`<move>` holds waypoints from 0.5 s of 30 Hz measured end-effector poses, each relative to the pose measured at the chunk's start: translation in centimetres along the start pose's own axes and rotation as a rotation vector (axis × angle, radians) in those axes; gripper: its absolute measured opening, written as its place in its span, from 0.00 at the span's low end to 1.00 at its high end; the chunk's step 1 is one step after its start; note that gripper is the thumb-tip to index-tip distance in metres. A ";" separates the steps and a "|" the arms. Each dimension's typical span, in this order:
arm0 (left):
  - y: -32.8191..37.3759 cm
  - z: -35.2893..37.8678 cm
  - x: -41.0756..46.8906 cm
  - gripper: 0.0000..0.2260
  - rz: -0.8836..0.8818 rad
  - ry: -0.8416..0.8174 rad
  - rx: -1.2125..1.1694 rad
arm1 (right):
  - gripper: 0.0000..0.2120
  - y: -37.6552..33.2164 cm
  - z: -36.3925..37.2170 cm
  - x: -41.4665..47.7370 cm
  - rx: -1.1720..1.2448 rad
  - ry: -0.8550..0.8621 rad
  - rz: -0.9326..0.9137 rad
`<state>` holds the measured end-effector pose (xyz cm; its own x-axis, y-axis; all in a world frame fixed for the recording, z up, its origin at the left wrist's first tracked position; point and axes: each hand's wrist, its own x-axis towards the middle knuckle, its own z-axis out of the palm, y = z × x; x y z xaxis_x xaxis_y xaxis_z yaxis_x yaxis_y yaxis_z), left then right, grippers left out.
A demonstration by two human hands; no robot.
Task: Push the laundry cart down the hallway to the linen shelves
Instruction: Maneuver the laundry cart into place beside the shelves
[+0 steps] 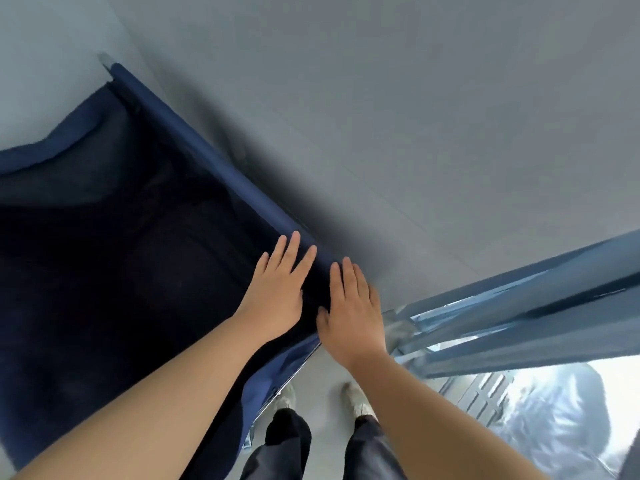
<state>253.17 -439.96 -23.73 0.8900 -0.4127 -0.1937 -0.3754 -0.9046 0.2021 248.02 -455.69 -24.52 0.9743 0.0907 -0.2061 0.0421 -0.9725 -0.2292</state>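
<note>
- Grey hallway floor point(415, 98) stretches far ahead.
- Left hand point(277, 289) and right hand point(353, 306) lie flat, fingers unclenched, on laundry cart point(104, 237) rim.
- Best push evenly, steering clear of right-side rack point(519, 323).

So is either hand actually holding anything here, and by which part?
Nothing is held. Left hand and right hand lie flat, fingers extended, at the laundry cart rim's near corner.

Bare forearms with no sleeves, left hand point(277, 299), right hand point(353, 306), dark loose trousers point(291, 441), pale worn shoes point(355, 398)
</note>
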 end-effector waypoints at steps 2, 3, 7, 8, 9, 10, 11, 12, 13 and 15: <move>0.0 0.3 -2.6 0.34 -0.090 0.047 -0.056 | 0.32 1.6 -0.6 0.7 -0.023 -0.008 -0.053; -0.1 0.3 -4.3 0.34 -0.148 0.073 -0.068 | 0.32 2.1 -0.9 1.1 -0.042 -0.012 -0.089; -1.4 0.5 -12.3 0.31 -0.451 0.171 -0.024 | 0.30 4.0 -1.7 2.5 -0.121 -0.063 -0.253; -1.7 0.7 -14.6 0.31 -0.566 0.200 -0.028 | 0.30 4.3 -1.8 2.9 -0.144 -0.067 -0.300; -2.0 0.9 -17.0 0.30 -0.681 0.227 -0.033 | 0.30 4.5 -2.0 3.2 -0.164 -0.072 -0.343; -2.3 1.2 -19.4 0.30 -0.785 0.252 -0.028 | 0.30 4.7 -2.2 3.4 -0.180 -0.074 -0.379; -2.5 1.5 -21.8 0.30 -0.879 0.274 -0.015 | 0.30 4.9 -2.4 3.7 -0.194 -0.069 -0.409; -2.6 1.8 -24.1 0.30 -0.958 0.285 0.002 | 0.30 4.9 -2.6 4.0 -0.204 -0.062 -0.437; -2.7 2.2 -26.3 0.30 -1.029 0.280 0.017 | 0.30 4.8 -2.8 4.2 -0.212 -0.058 -0.465; -2.7 3.1 -29.6 0.29 -1.143 0.254 0.024 | 0.30 4.5 -3.0 4.6 -0.222 -0.066 -0.505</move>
<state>227.01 -425.62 -21.52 0.7379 0.6729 -0.0527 0.6743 -0.7383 0.0154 253.36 -460.30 -23.64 0.8055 0.5637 -0.1831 0.5529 -0.8259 -0.1104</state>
